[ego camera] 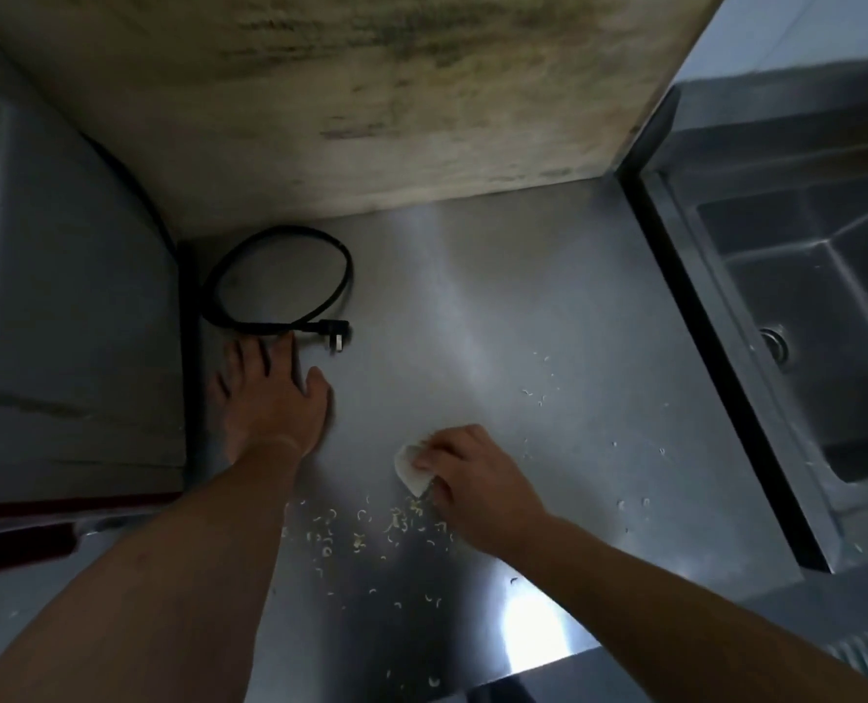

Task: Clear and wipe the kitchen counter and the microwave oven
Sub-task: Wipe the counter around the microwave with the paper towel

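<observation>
At frame left stands the microwave [66,307]; beside it the left hand [269,403] rests flat, fingers spread, near the plug [333,333]. Lower centre, the right hand [477,479] pinches a white cloth [411,469] against the counter [548,296]. Crumbs [371,530] remain; wiping seems barely underway.

The scene is dim and greyish, with soft focus throughout and a wide-angle bend that curves the straight lines at the edges. One hard white glare spot [533,629] sits on the steel counter [523,307] near the bottom, and a fainter sheen streaks up its middle. The left side falls into deep shadow.
</observation>
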Tool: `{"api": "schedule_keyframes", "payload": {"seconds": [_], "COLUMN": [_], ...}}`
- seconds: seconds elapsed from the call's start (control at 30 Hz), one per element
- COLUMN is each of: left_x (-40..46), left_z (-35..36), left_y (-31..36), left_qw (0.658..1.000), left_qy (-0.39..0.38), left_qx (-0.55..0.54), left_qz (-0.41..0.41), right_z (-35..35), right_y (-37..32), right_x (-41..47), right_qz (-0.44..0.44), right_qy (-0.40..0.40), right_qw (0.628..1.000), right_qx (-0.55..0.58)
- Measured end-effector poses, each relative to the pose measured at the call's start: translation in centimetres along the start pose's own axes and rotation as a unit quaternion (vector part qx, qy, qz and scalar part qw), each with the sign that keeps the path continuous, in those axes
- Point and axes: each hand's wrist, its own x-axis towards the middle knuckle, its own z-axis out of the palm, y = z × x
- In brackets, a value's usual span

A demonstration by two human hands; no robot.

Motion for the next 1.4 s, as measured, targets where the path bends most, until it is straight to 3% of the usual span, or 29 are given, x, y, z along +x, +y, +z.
{"api": "schedule_keyframes", "payload": {"seconds": [0.07,0.23,0.33,0.43,0.6,0.8,0.9,1.03,1.23,1.4], "left_x": [0.0,0.0,0.1,0.1,-0.1,0.1,0.2,0.1,0.3,0.4], "left_z": [-0.1,0.0,0.3,0.4,0.4,0.6,0.5,0.5,0.9,0.9], "left_y": [0.2,-0.1,-0.5,-0.6,-0.7,-0.8,-0.8,-1.0,-1.4,-1.4], "left_qw": [1.0,1.0,0.999,0.999,0.998,0.997,0.995,0.986,0.958,0.941], "left_qy": [-0.001,-0.005,0.001,0.011,0.013,0.011,0.005,0.009,0.009,0.009], "left_qx": [-0.007,-0.02,-0.028,-0.039,-0.039,-0.034,-0.028,-0.002,0.04,0.035], "left_qz": [0.0,0.016,0.025,0.036,0.053,0.065,0.093,0.168,0.284,0.337], "right_z": [-1.5,-7.5,-9.0,-7.6,-1.6,1.1,-1.8,-7.2,-11.7,-7.8], "right_y": [0.4,6.9,12.7,13.4,4.9,-2.1,0.3,7.3,17.1,13.5], "right_x": [1.3,8.4,9.0,6.0,-0.8,-6.0,-4.0,-0.3,-0.8,-4.1], "right_qz": [0.013,0.179,0.298,0.367,0.269,0.172,0.184,0.271,0.39,0.357], "right_qy": [0.026,0.183,0.164,0.137,0.16,0.111,0.173,0.249,0.159,0.147], "right_qw": [1.0,0.965,0.933,0.91,0.943,0.978,0.967,0.928,0.897,0.913], "right_qx": [0.009,-0.062,-0.118,-0.137,-0.113,-0.028,-0.017,-0.06,-0.133,-0.127]}}
